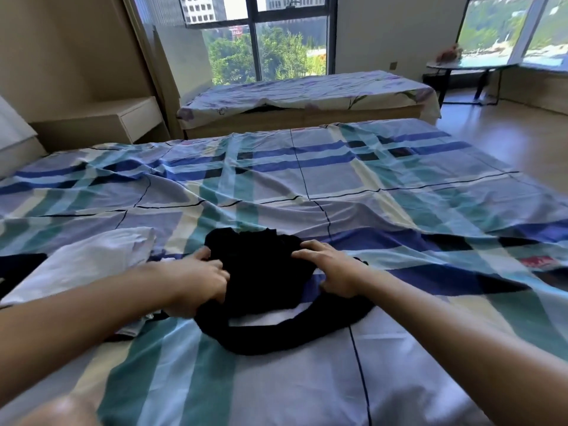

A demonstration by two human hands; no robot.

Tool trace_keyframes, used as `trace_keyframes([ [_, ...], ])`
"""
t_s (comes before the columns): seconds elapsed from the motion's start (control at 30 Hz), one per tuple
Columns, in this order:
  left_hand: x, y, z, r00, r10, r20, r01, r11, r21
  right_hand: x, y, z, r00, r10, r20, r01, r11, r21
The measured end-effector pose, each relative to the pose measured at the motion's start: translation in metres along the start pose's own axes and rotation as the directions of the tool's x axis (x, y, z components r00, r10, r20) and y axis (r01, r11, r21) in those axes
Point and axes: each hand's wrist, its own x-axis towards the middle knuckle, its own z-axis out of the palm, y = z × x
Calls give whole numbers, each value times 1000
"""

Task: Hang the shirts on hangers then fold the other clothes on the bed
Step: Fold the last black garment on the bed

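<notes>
A black garment lies bunched in the middle of the bed's plaid sheet, with a long black strip curling toward me below it. My left hand grips the garment's left edge, fingers curled into the cloth. My right hand lies on its right edge with fingers bent over the fabric and the thumb underneath. A white garment lies flat to the left, partly under my left forearm.
A dark piece of cloth shows at the far left edge. A second bed with a floral sheet stands behind, a bedside cabinet at back left, a small table at back right by the window.
</notes>
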Motion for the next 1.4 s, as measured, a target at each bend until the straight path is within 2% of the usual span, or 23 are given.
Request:
trace_keyframes([
  [0.03,2,6,4,999,-24,44,23,1000,11,4,-1,7,999,-15,-35,12,998,-66],
  [0.1,8,15,6,996,-88,32,91,988,-126,13,-4,15,988,-52,-143,31,989,-144],
  [0.17,22,25,6,973,-166,-162,105,938,-330,22,-7,21,969,-72,-234,33,985,-167],
  [0.2,30,32,5,939,-220,-263,92,900,-426,26,-8,21,964,-72,-256,35,988,-149],
  [0.27,46,47,6,857,-367,-361,80,787,-612,32,-14,18,958,-55,-282,54,998,-11],
  [0.37,67,56,5,702,-634,-325,78,522,-849,37,-28,-7,940,33,-340,87,939,333],
  [0.47,76,37,-6,468,-816,-338,-108,327,-939,39,-44,-38,929,137,-345,110,787,608],
  [0.5,74,27,-12,450,-833,-322,-184,267,-946,38,-48,-46,923,164,-349,126,726,676],
  [0.63,56,-14,-42,498,-805,-323,-430,95,-898,15,-57,-83,916,217,-337,205,471,858],
  [0.7,42,-30,-59,527,-786,-324,-498,23,-867,1,-54,-101,925,182,-333,227,439,869],
  [0.77,30,-43,-75,535,-784,-315,-556,-46,-830,-9,-50,-114,935,108,-339,234,530,815],
  [0.87,13,-61,-100,500,-806,-317,-644,-101,-758,-13,-40,-131,945,27,-325,207,720,662],
  [0.97,-9,-78,-122,445,-829,-338,-675,-63,-735,-9,-26,-148,946,49,-320,126,855,503],
  [1.03,-25,-89,-134,429,-840,-331,-697,-75,-713,-3,-15,-159,923,130,-361,34,909,414],
  [1.13,-47,-108,-152,388,-871,-303,-732,-91,-675,6,-4,-174,877,225,-425,-79,939,334],
  [1.2,-64,-116,-164,415,-861,-294,-795,-185,-578,6,1,-179,854,299,-426,-168,933,318],
  [1.27,-80,-125,-173,428,-854,-296,-849,-267,-456,4,9,-178,825,382,-417,-211,892,399],
  [1.3,-87,-129,-175,416,-859,-299,-865,-273,-421,2,11,-179,802,421,-423,-215,865,453],
  [1.4,-102,-142,-167,371,-896,-243,-845,-217,-490,-6,2,-199,737,507,-447,-150,768,623],
])
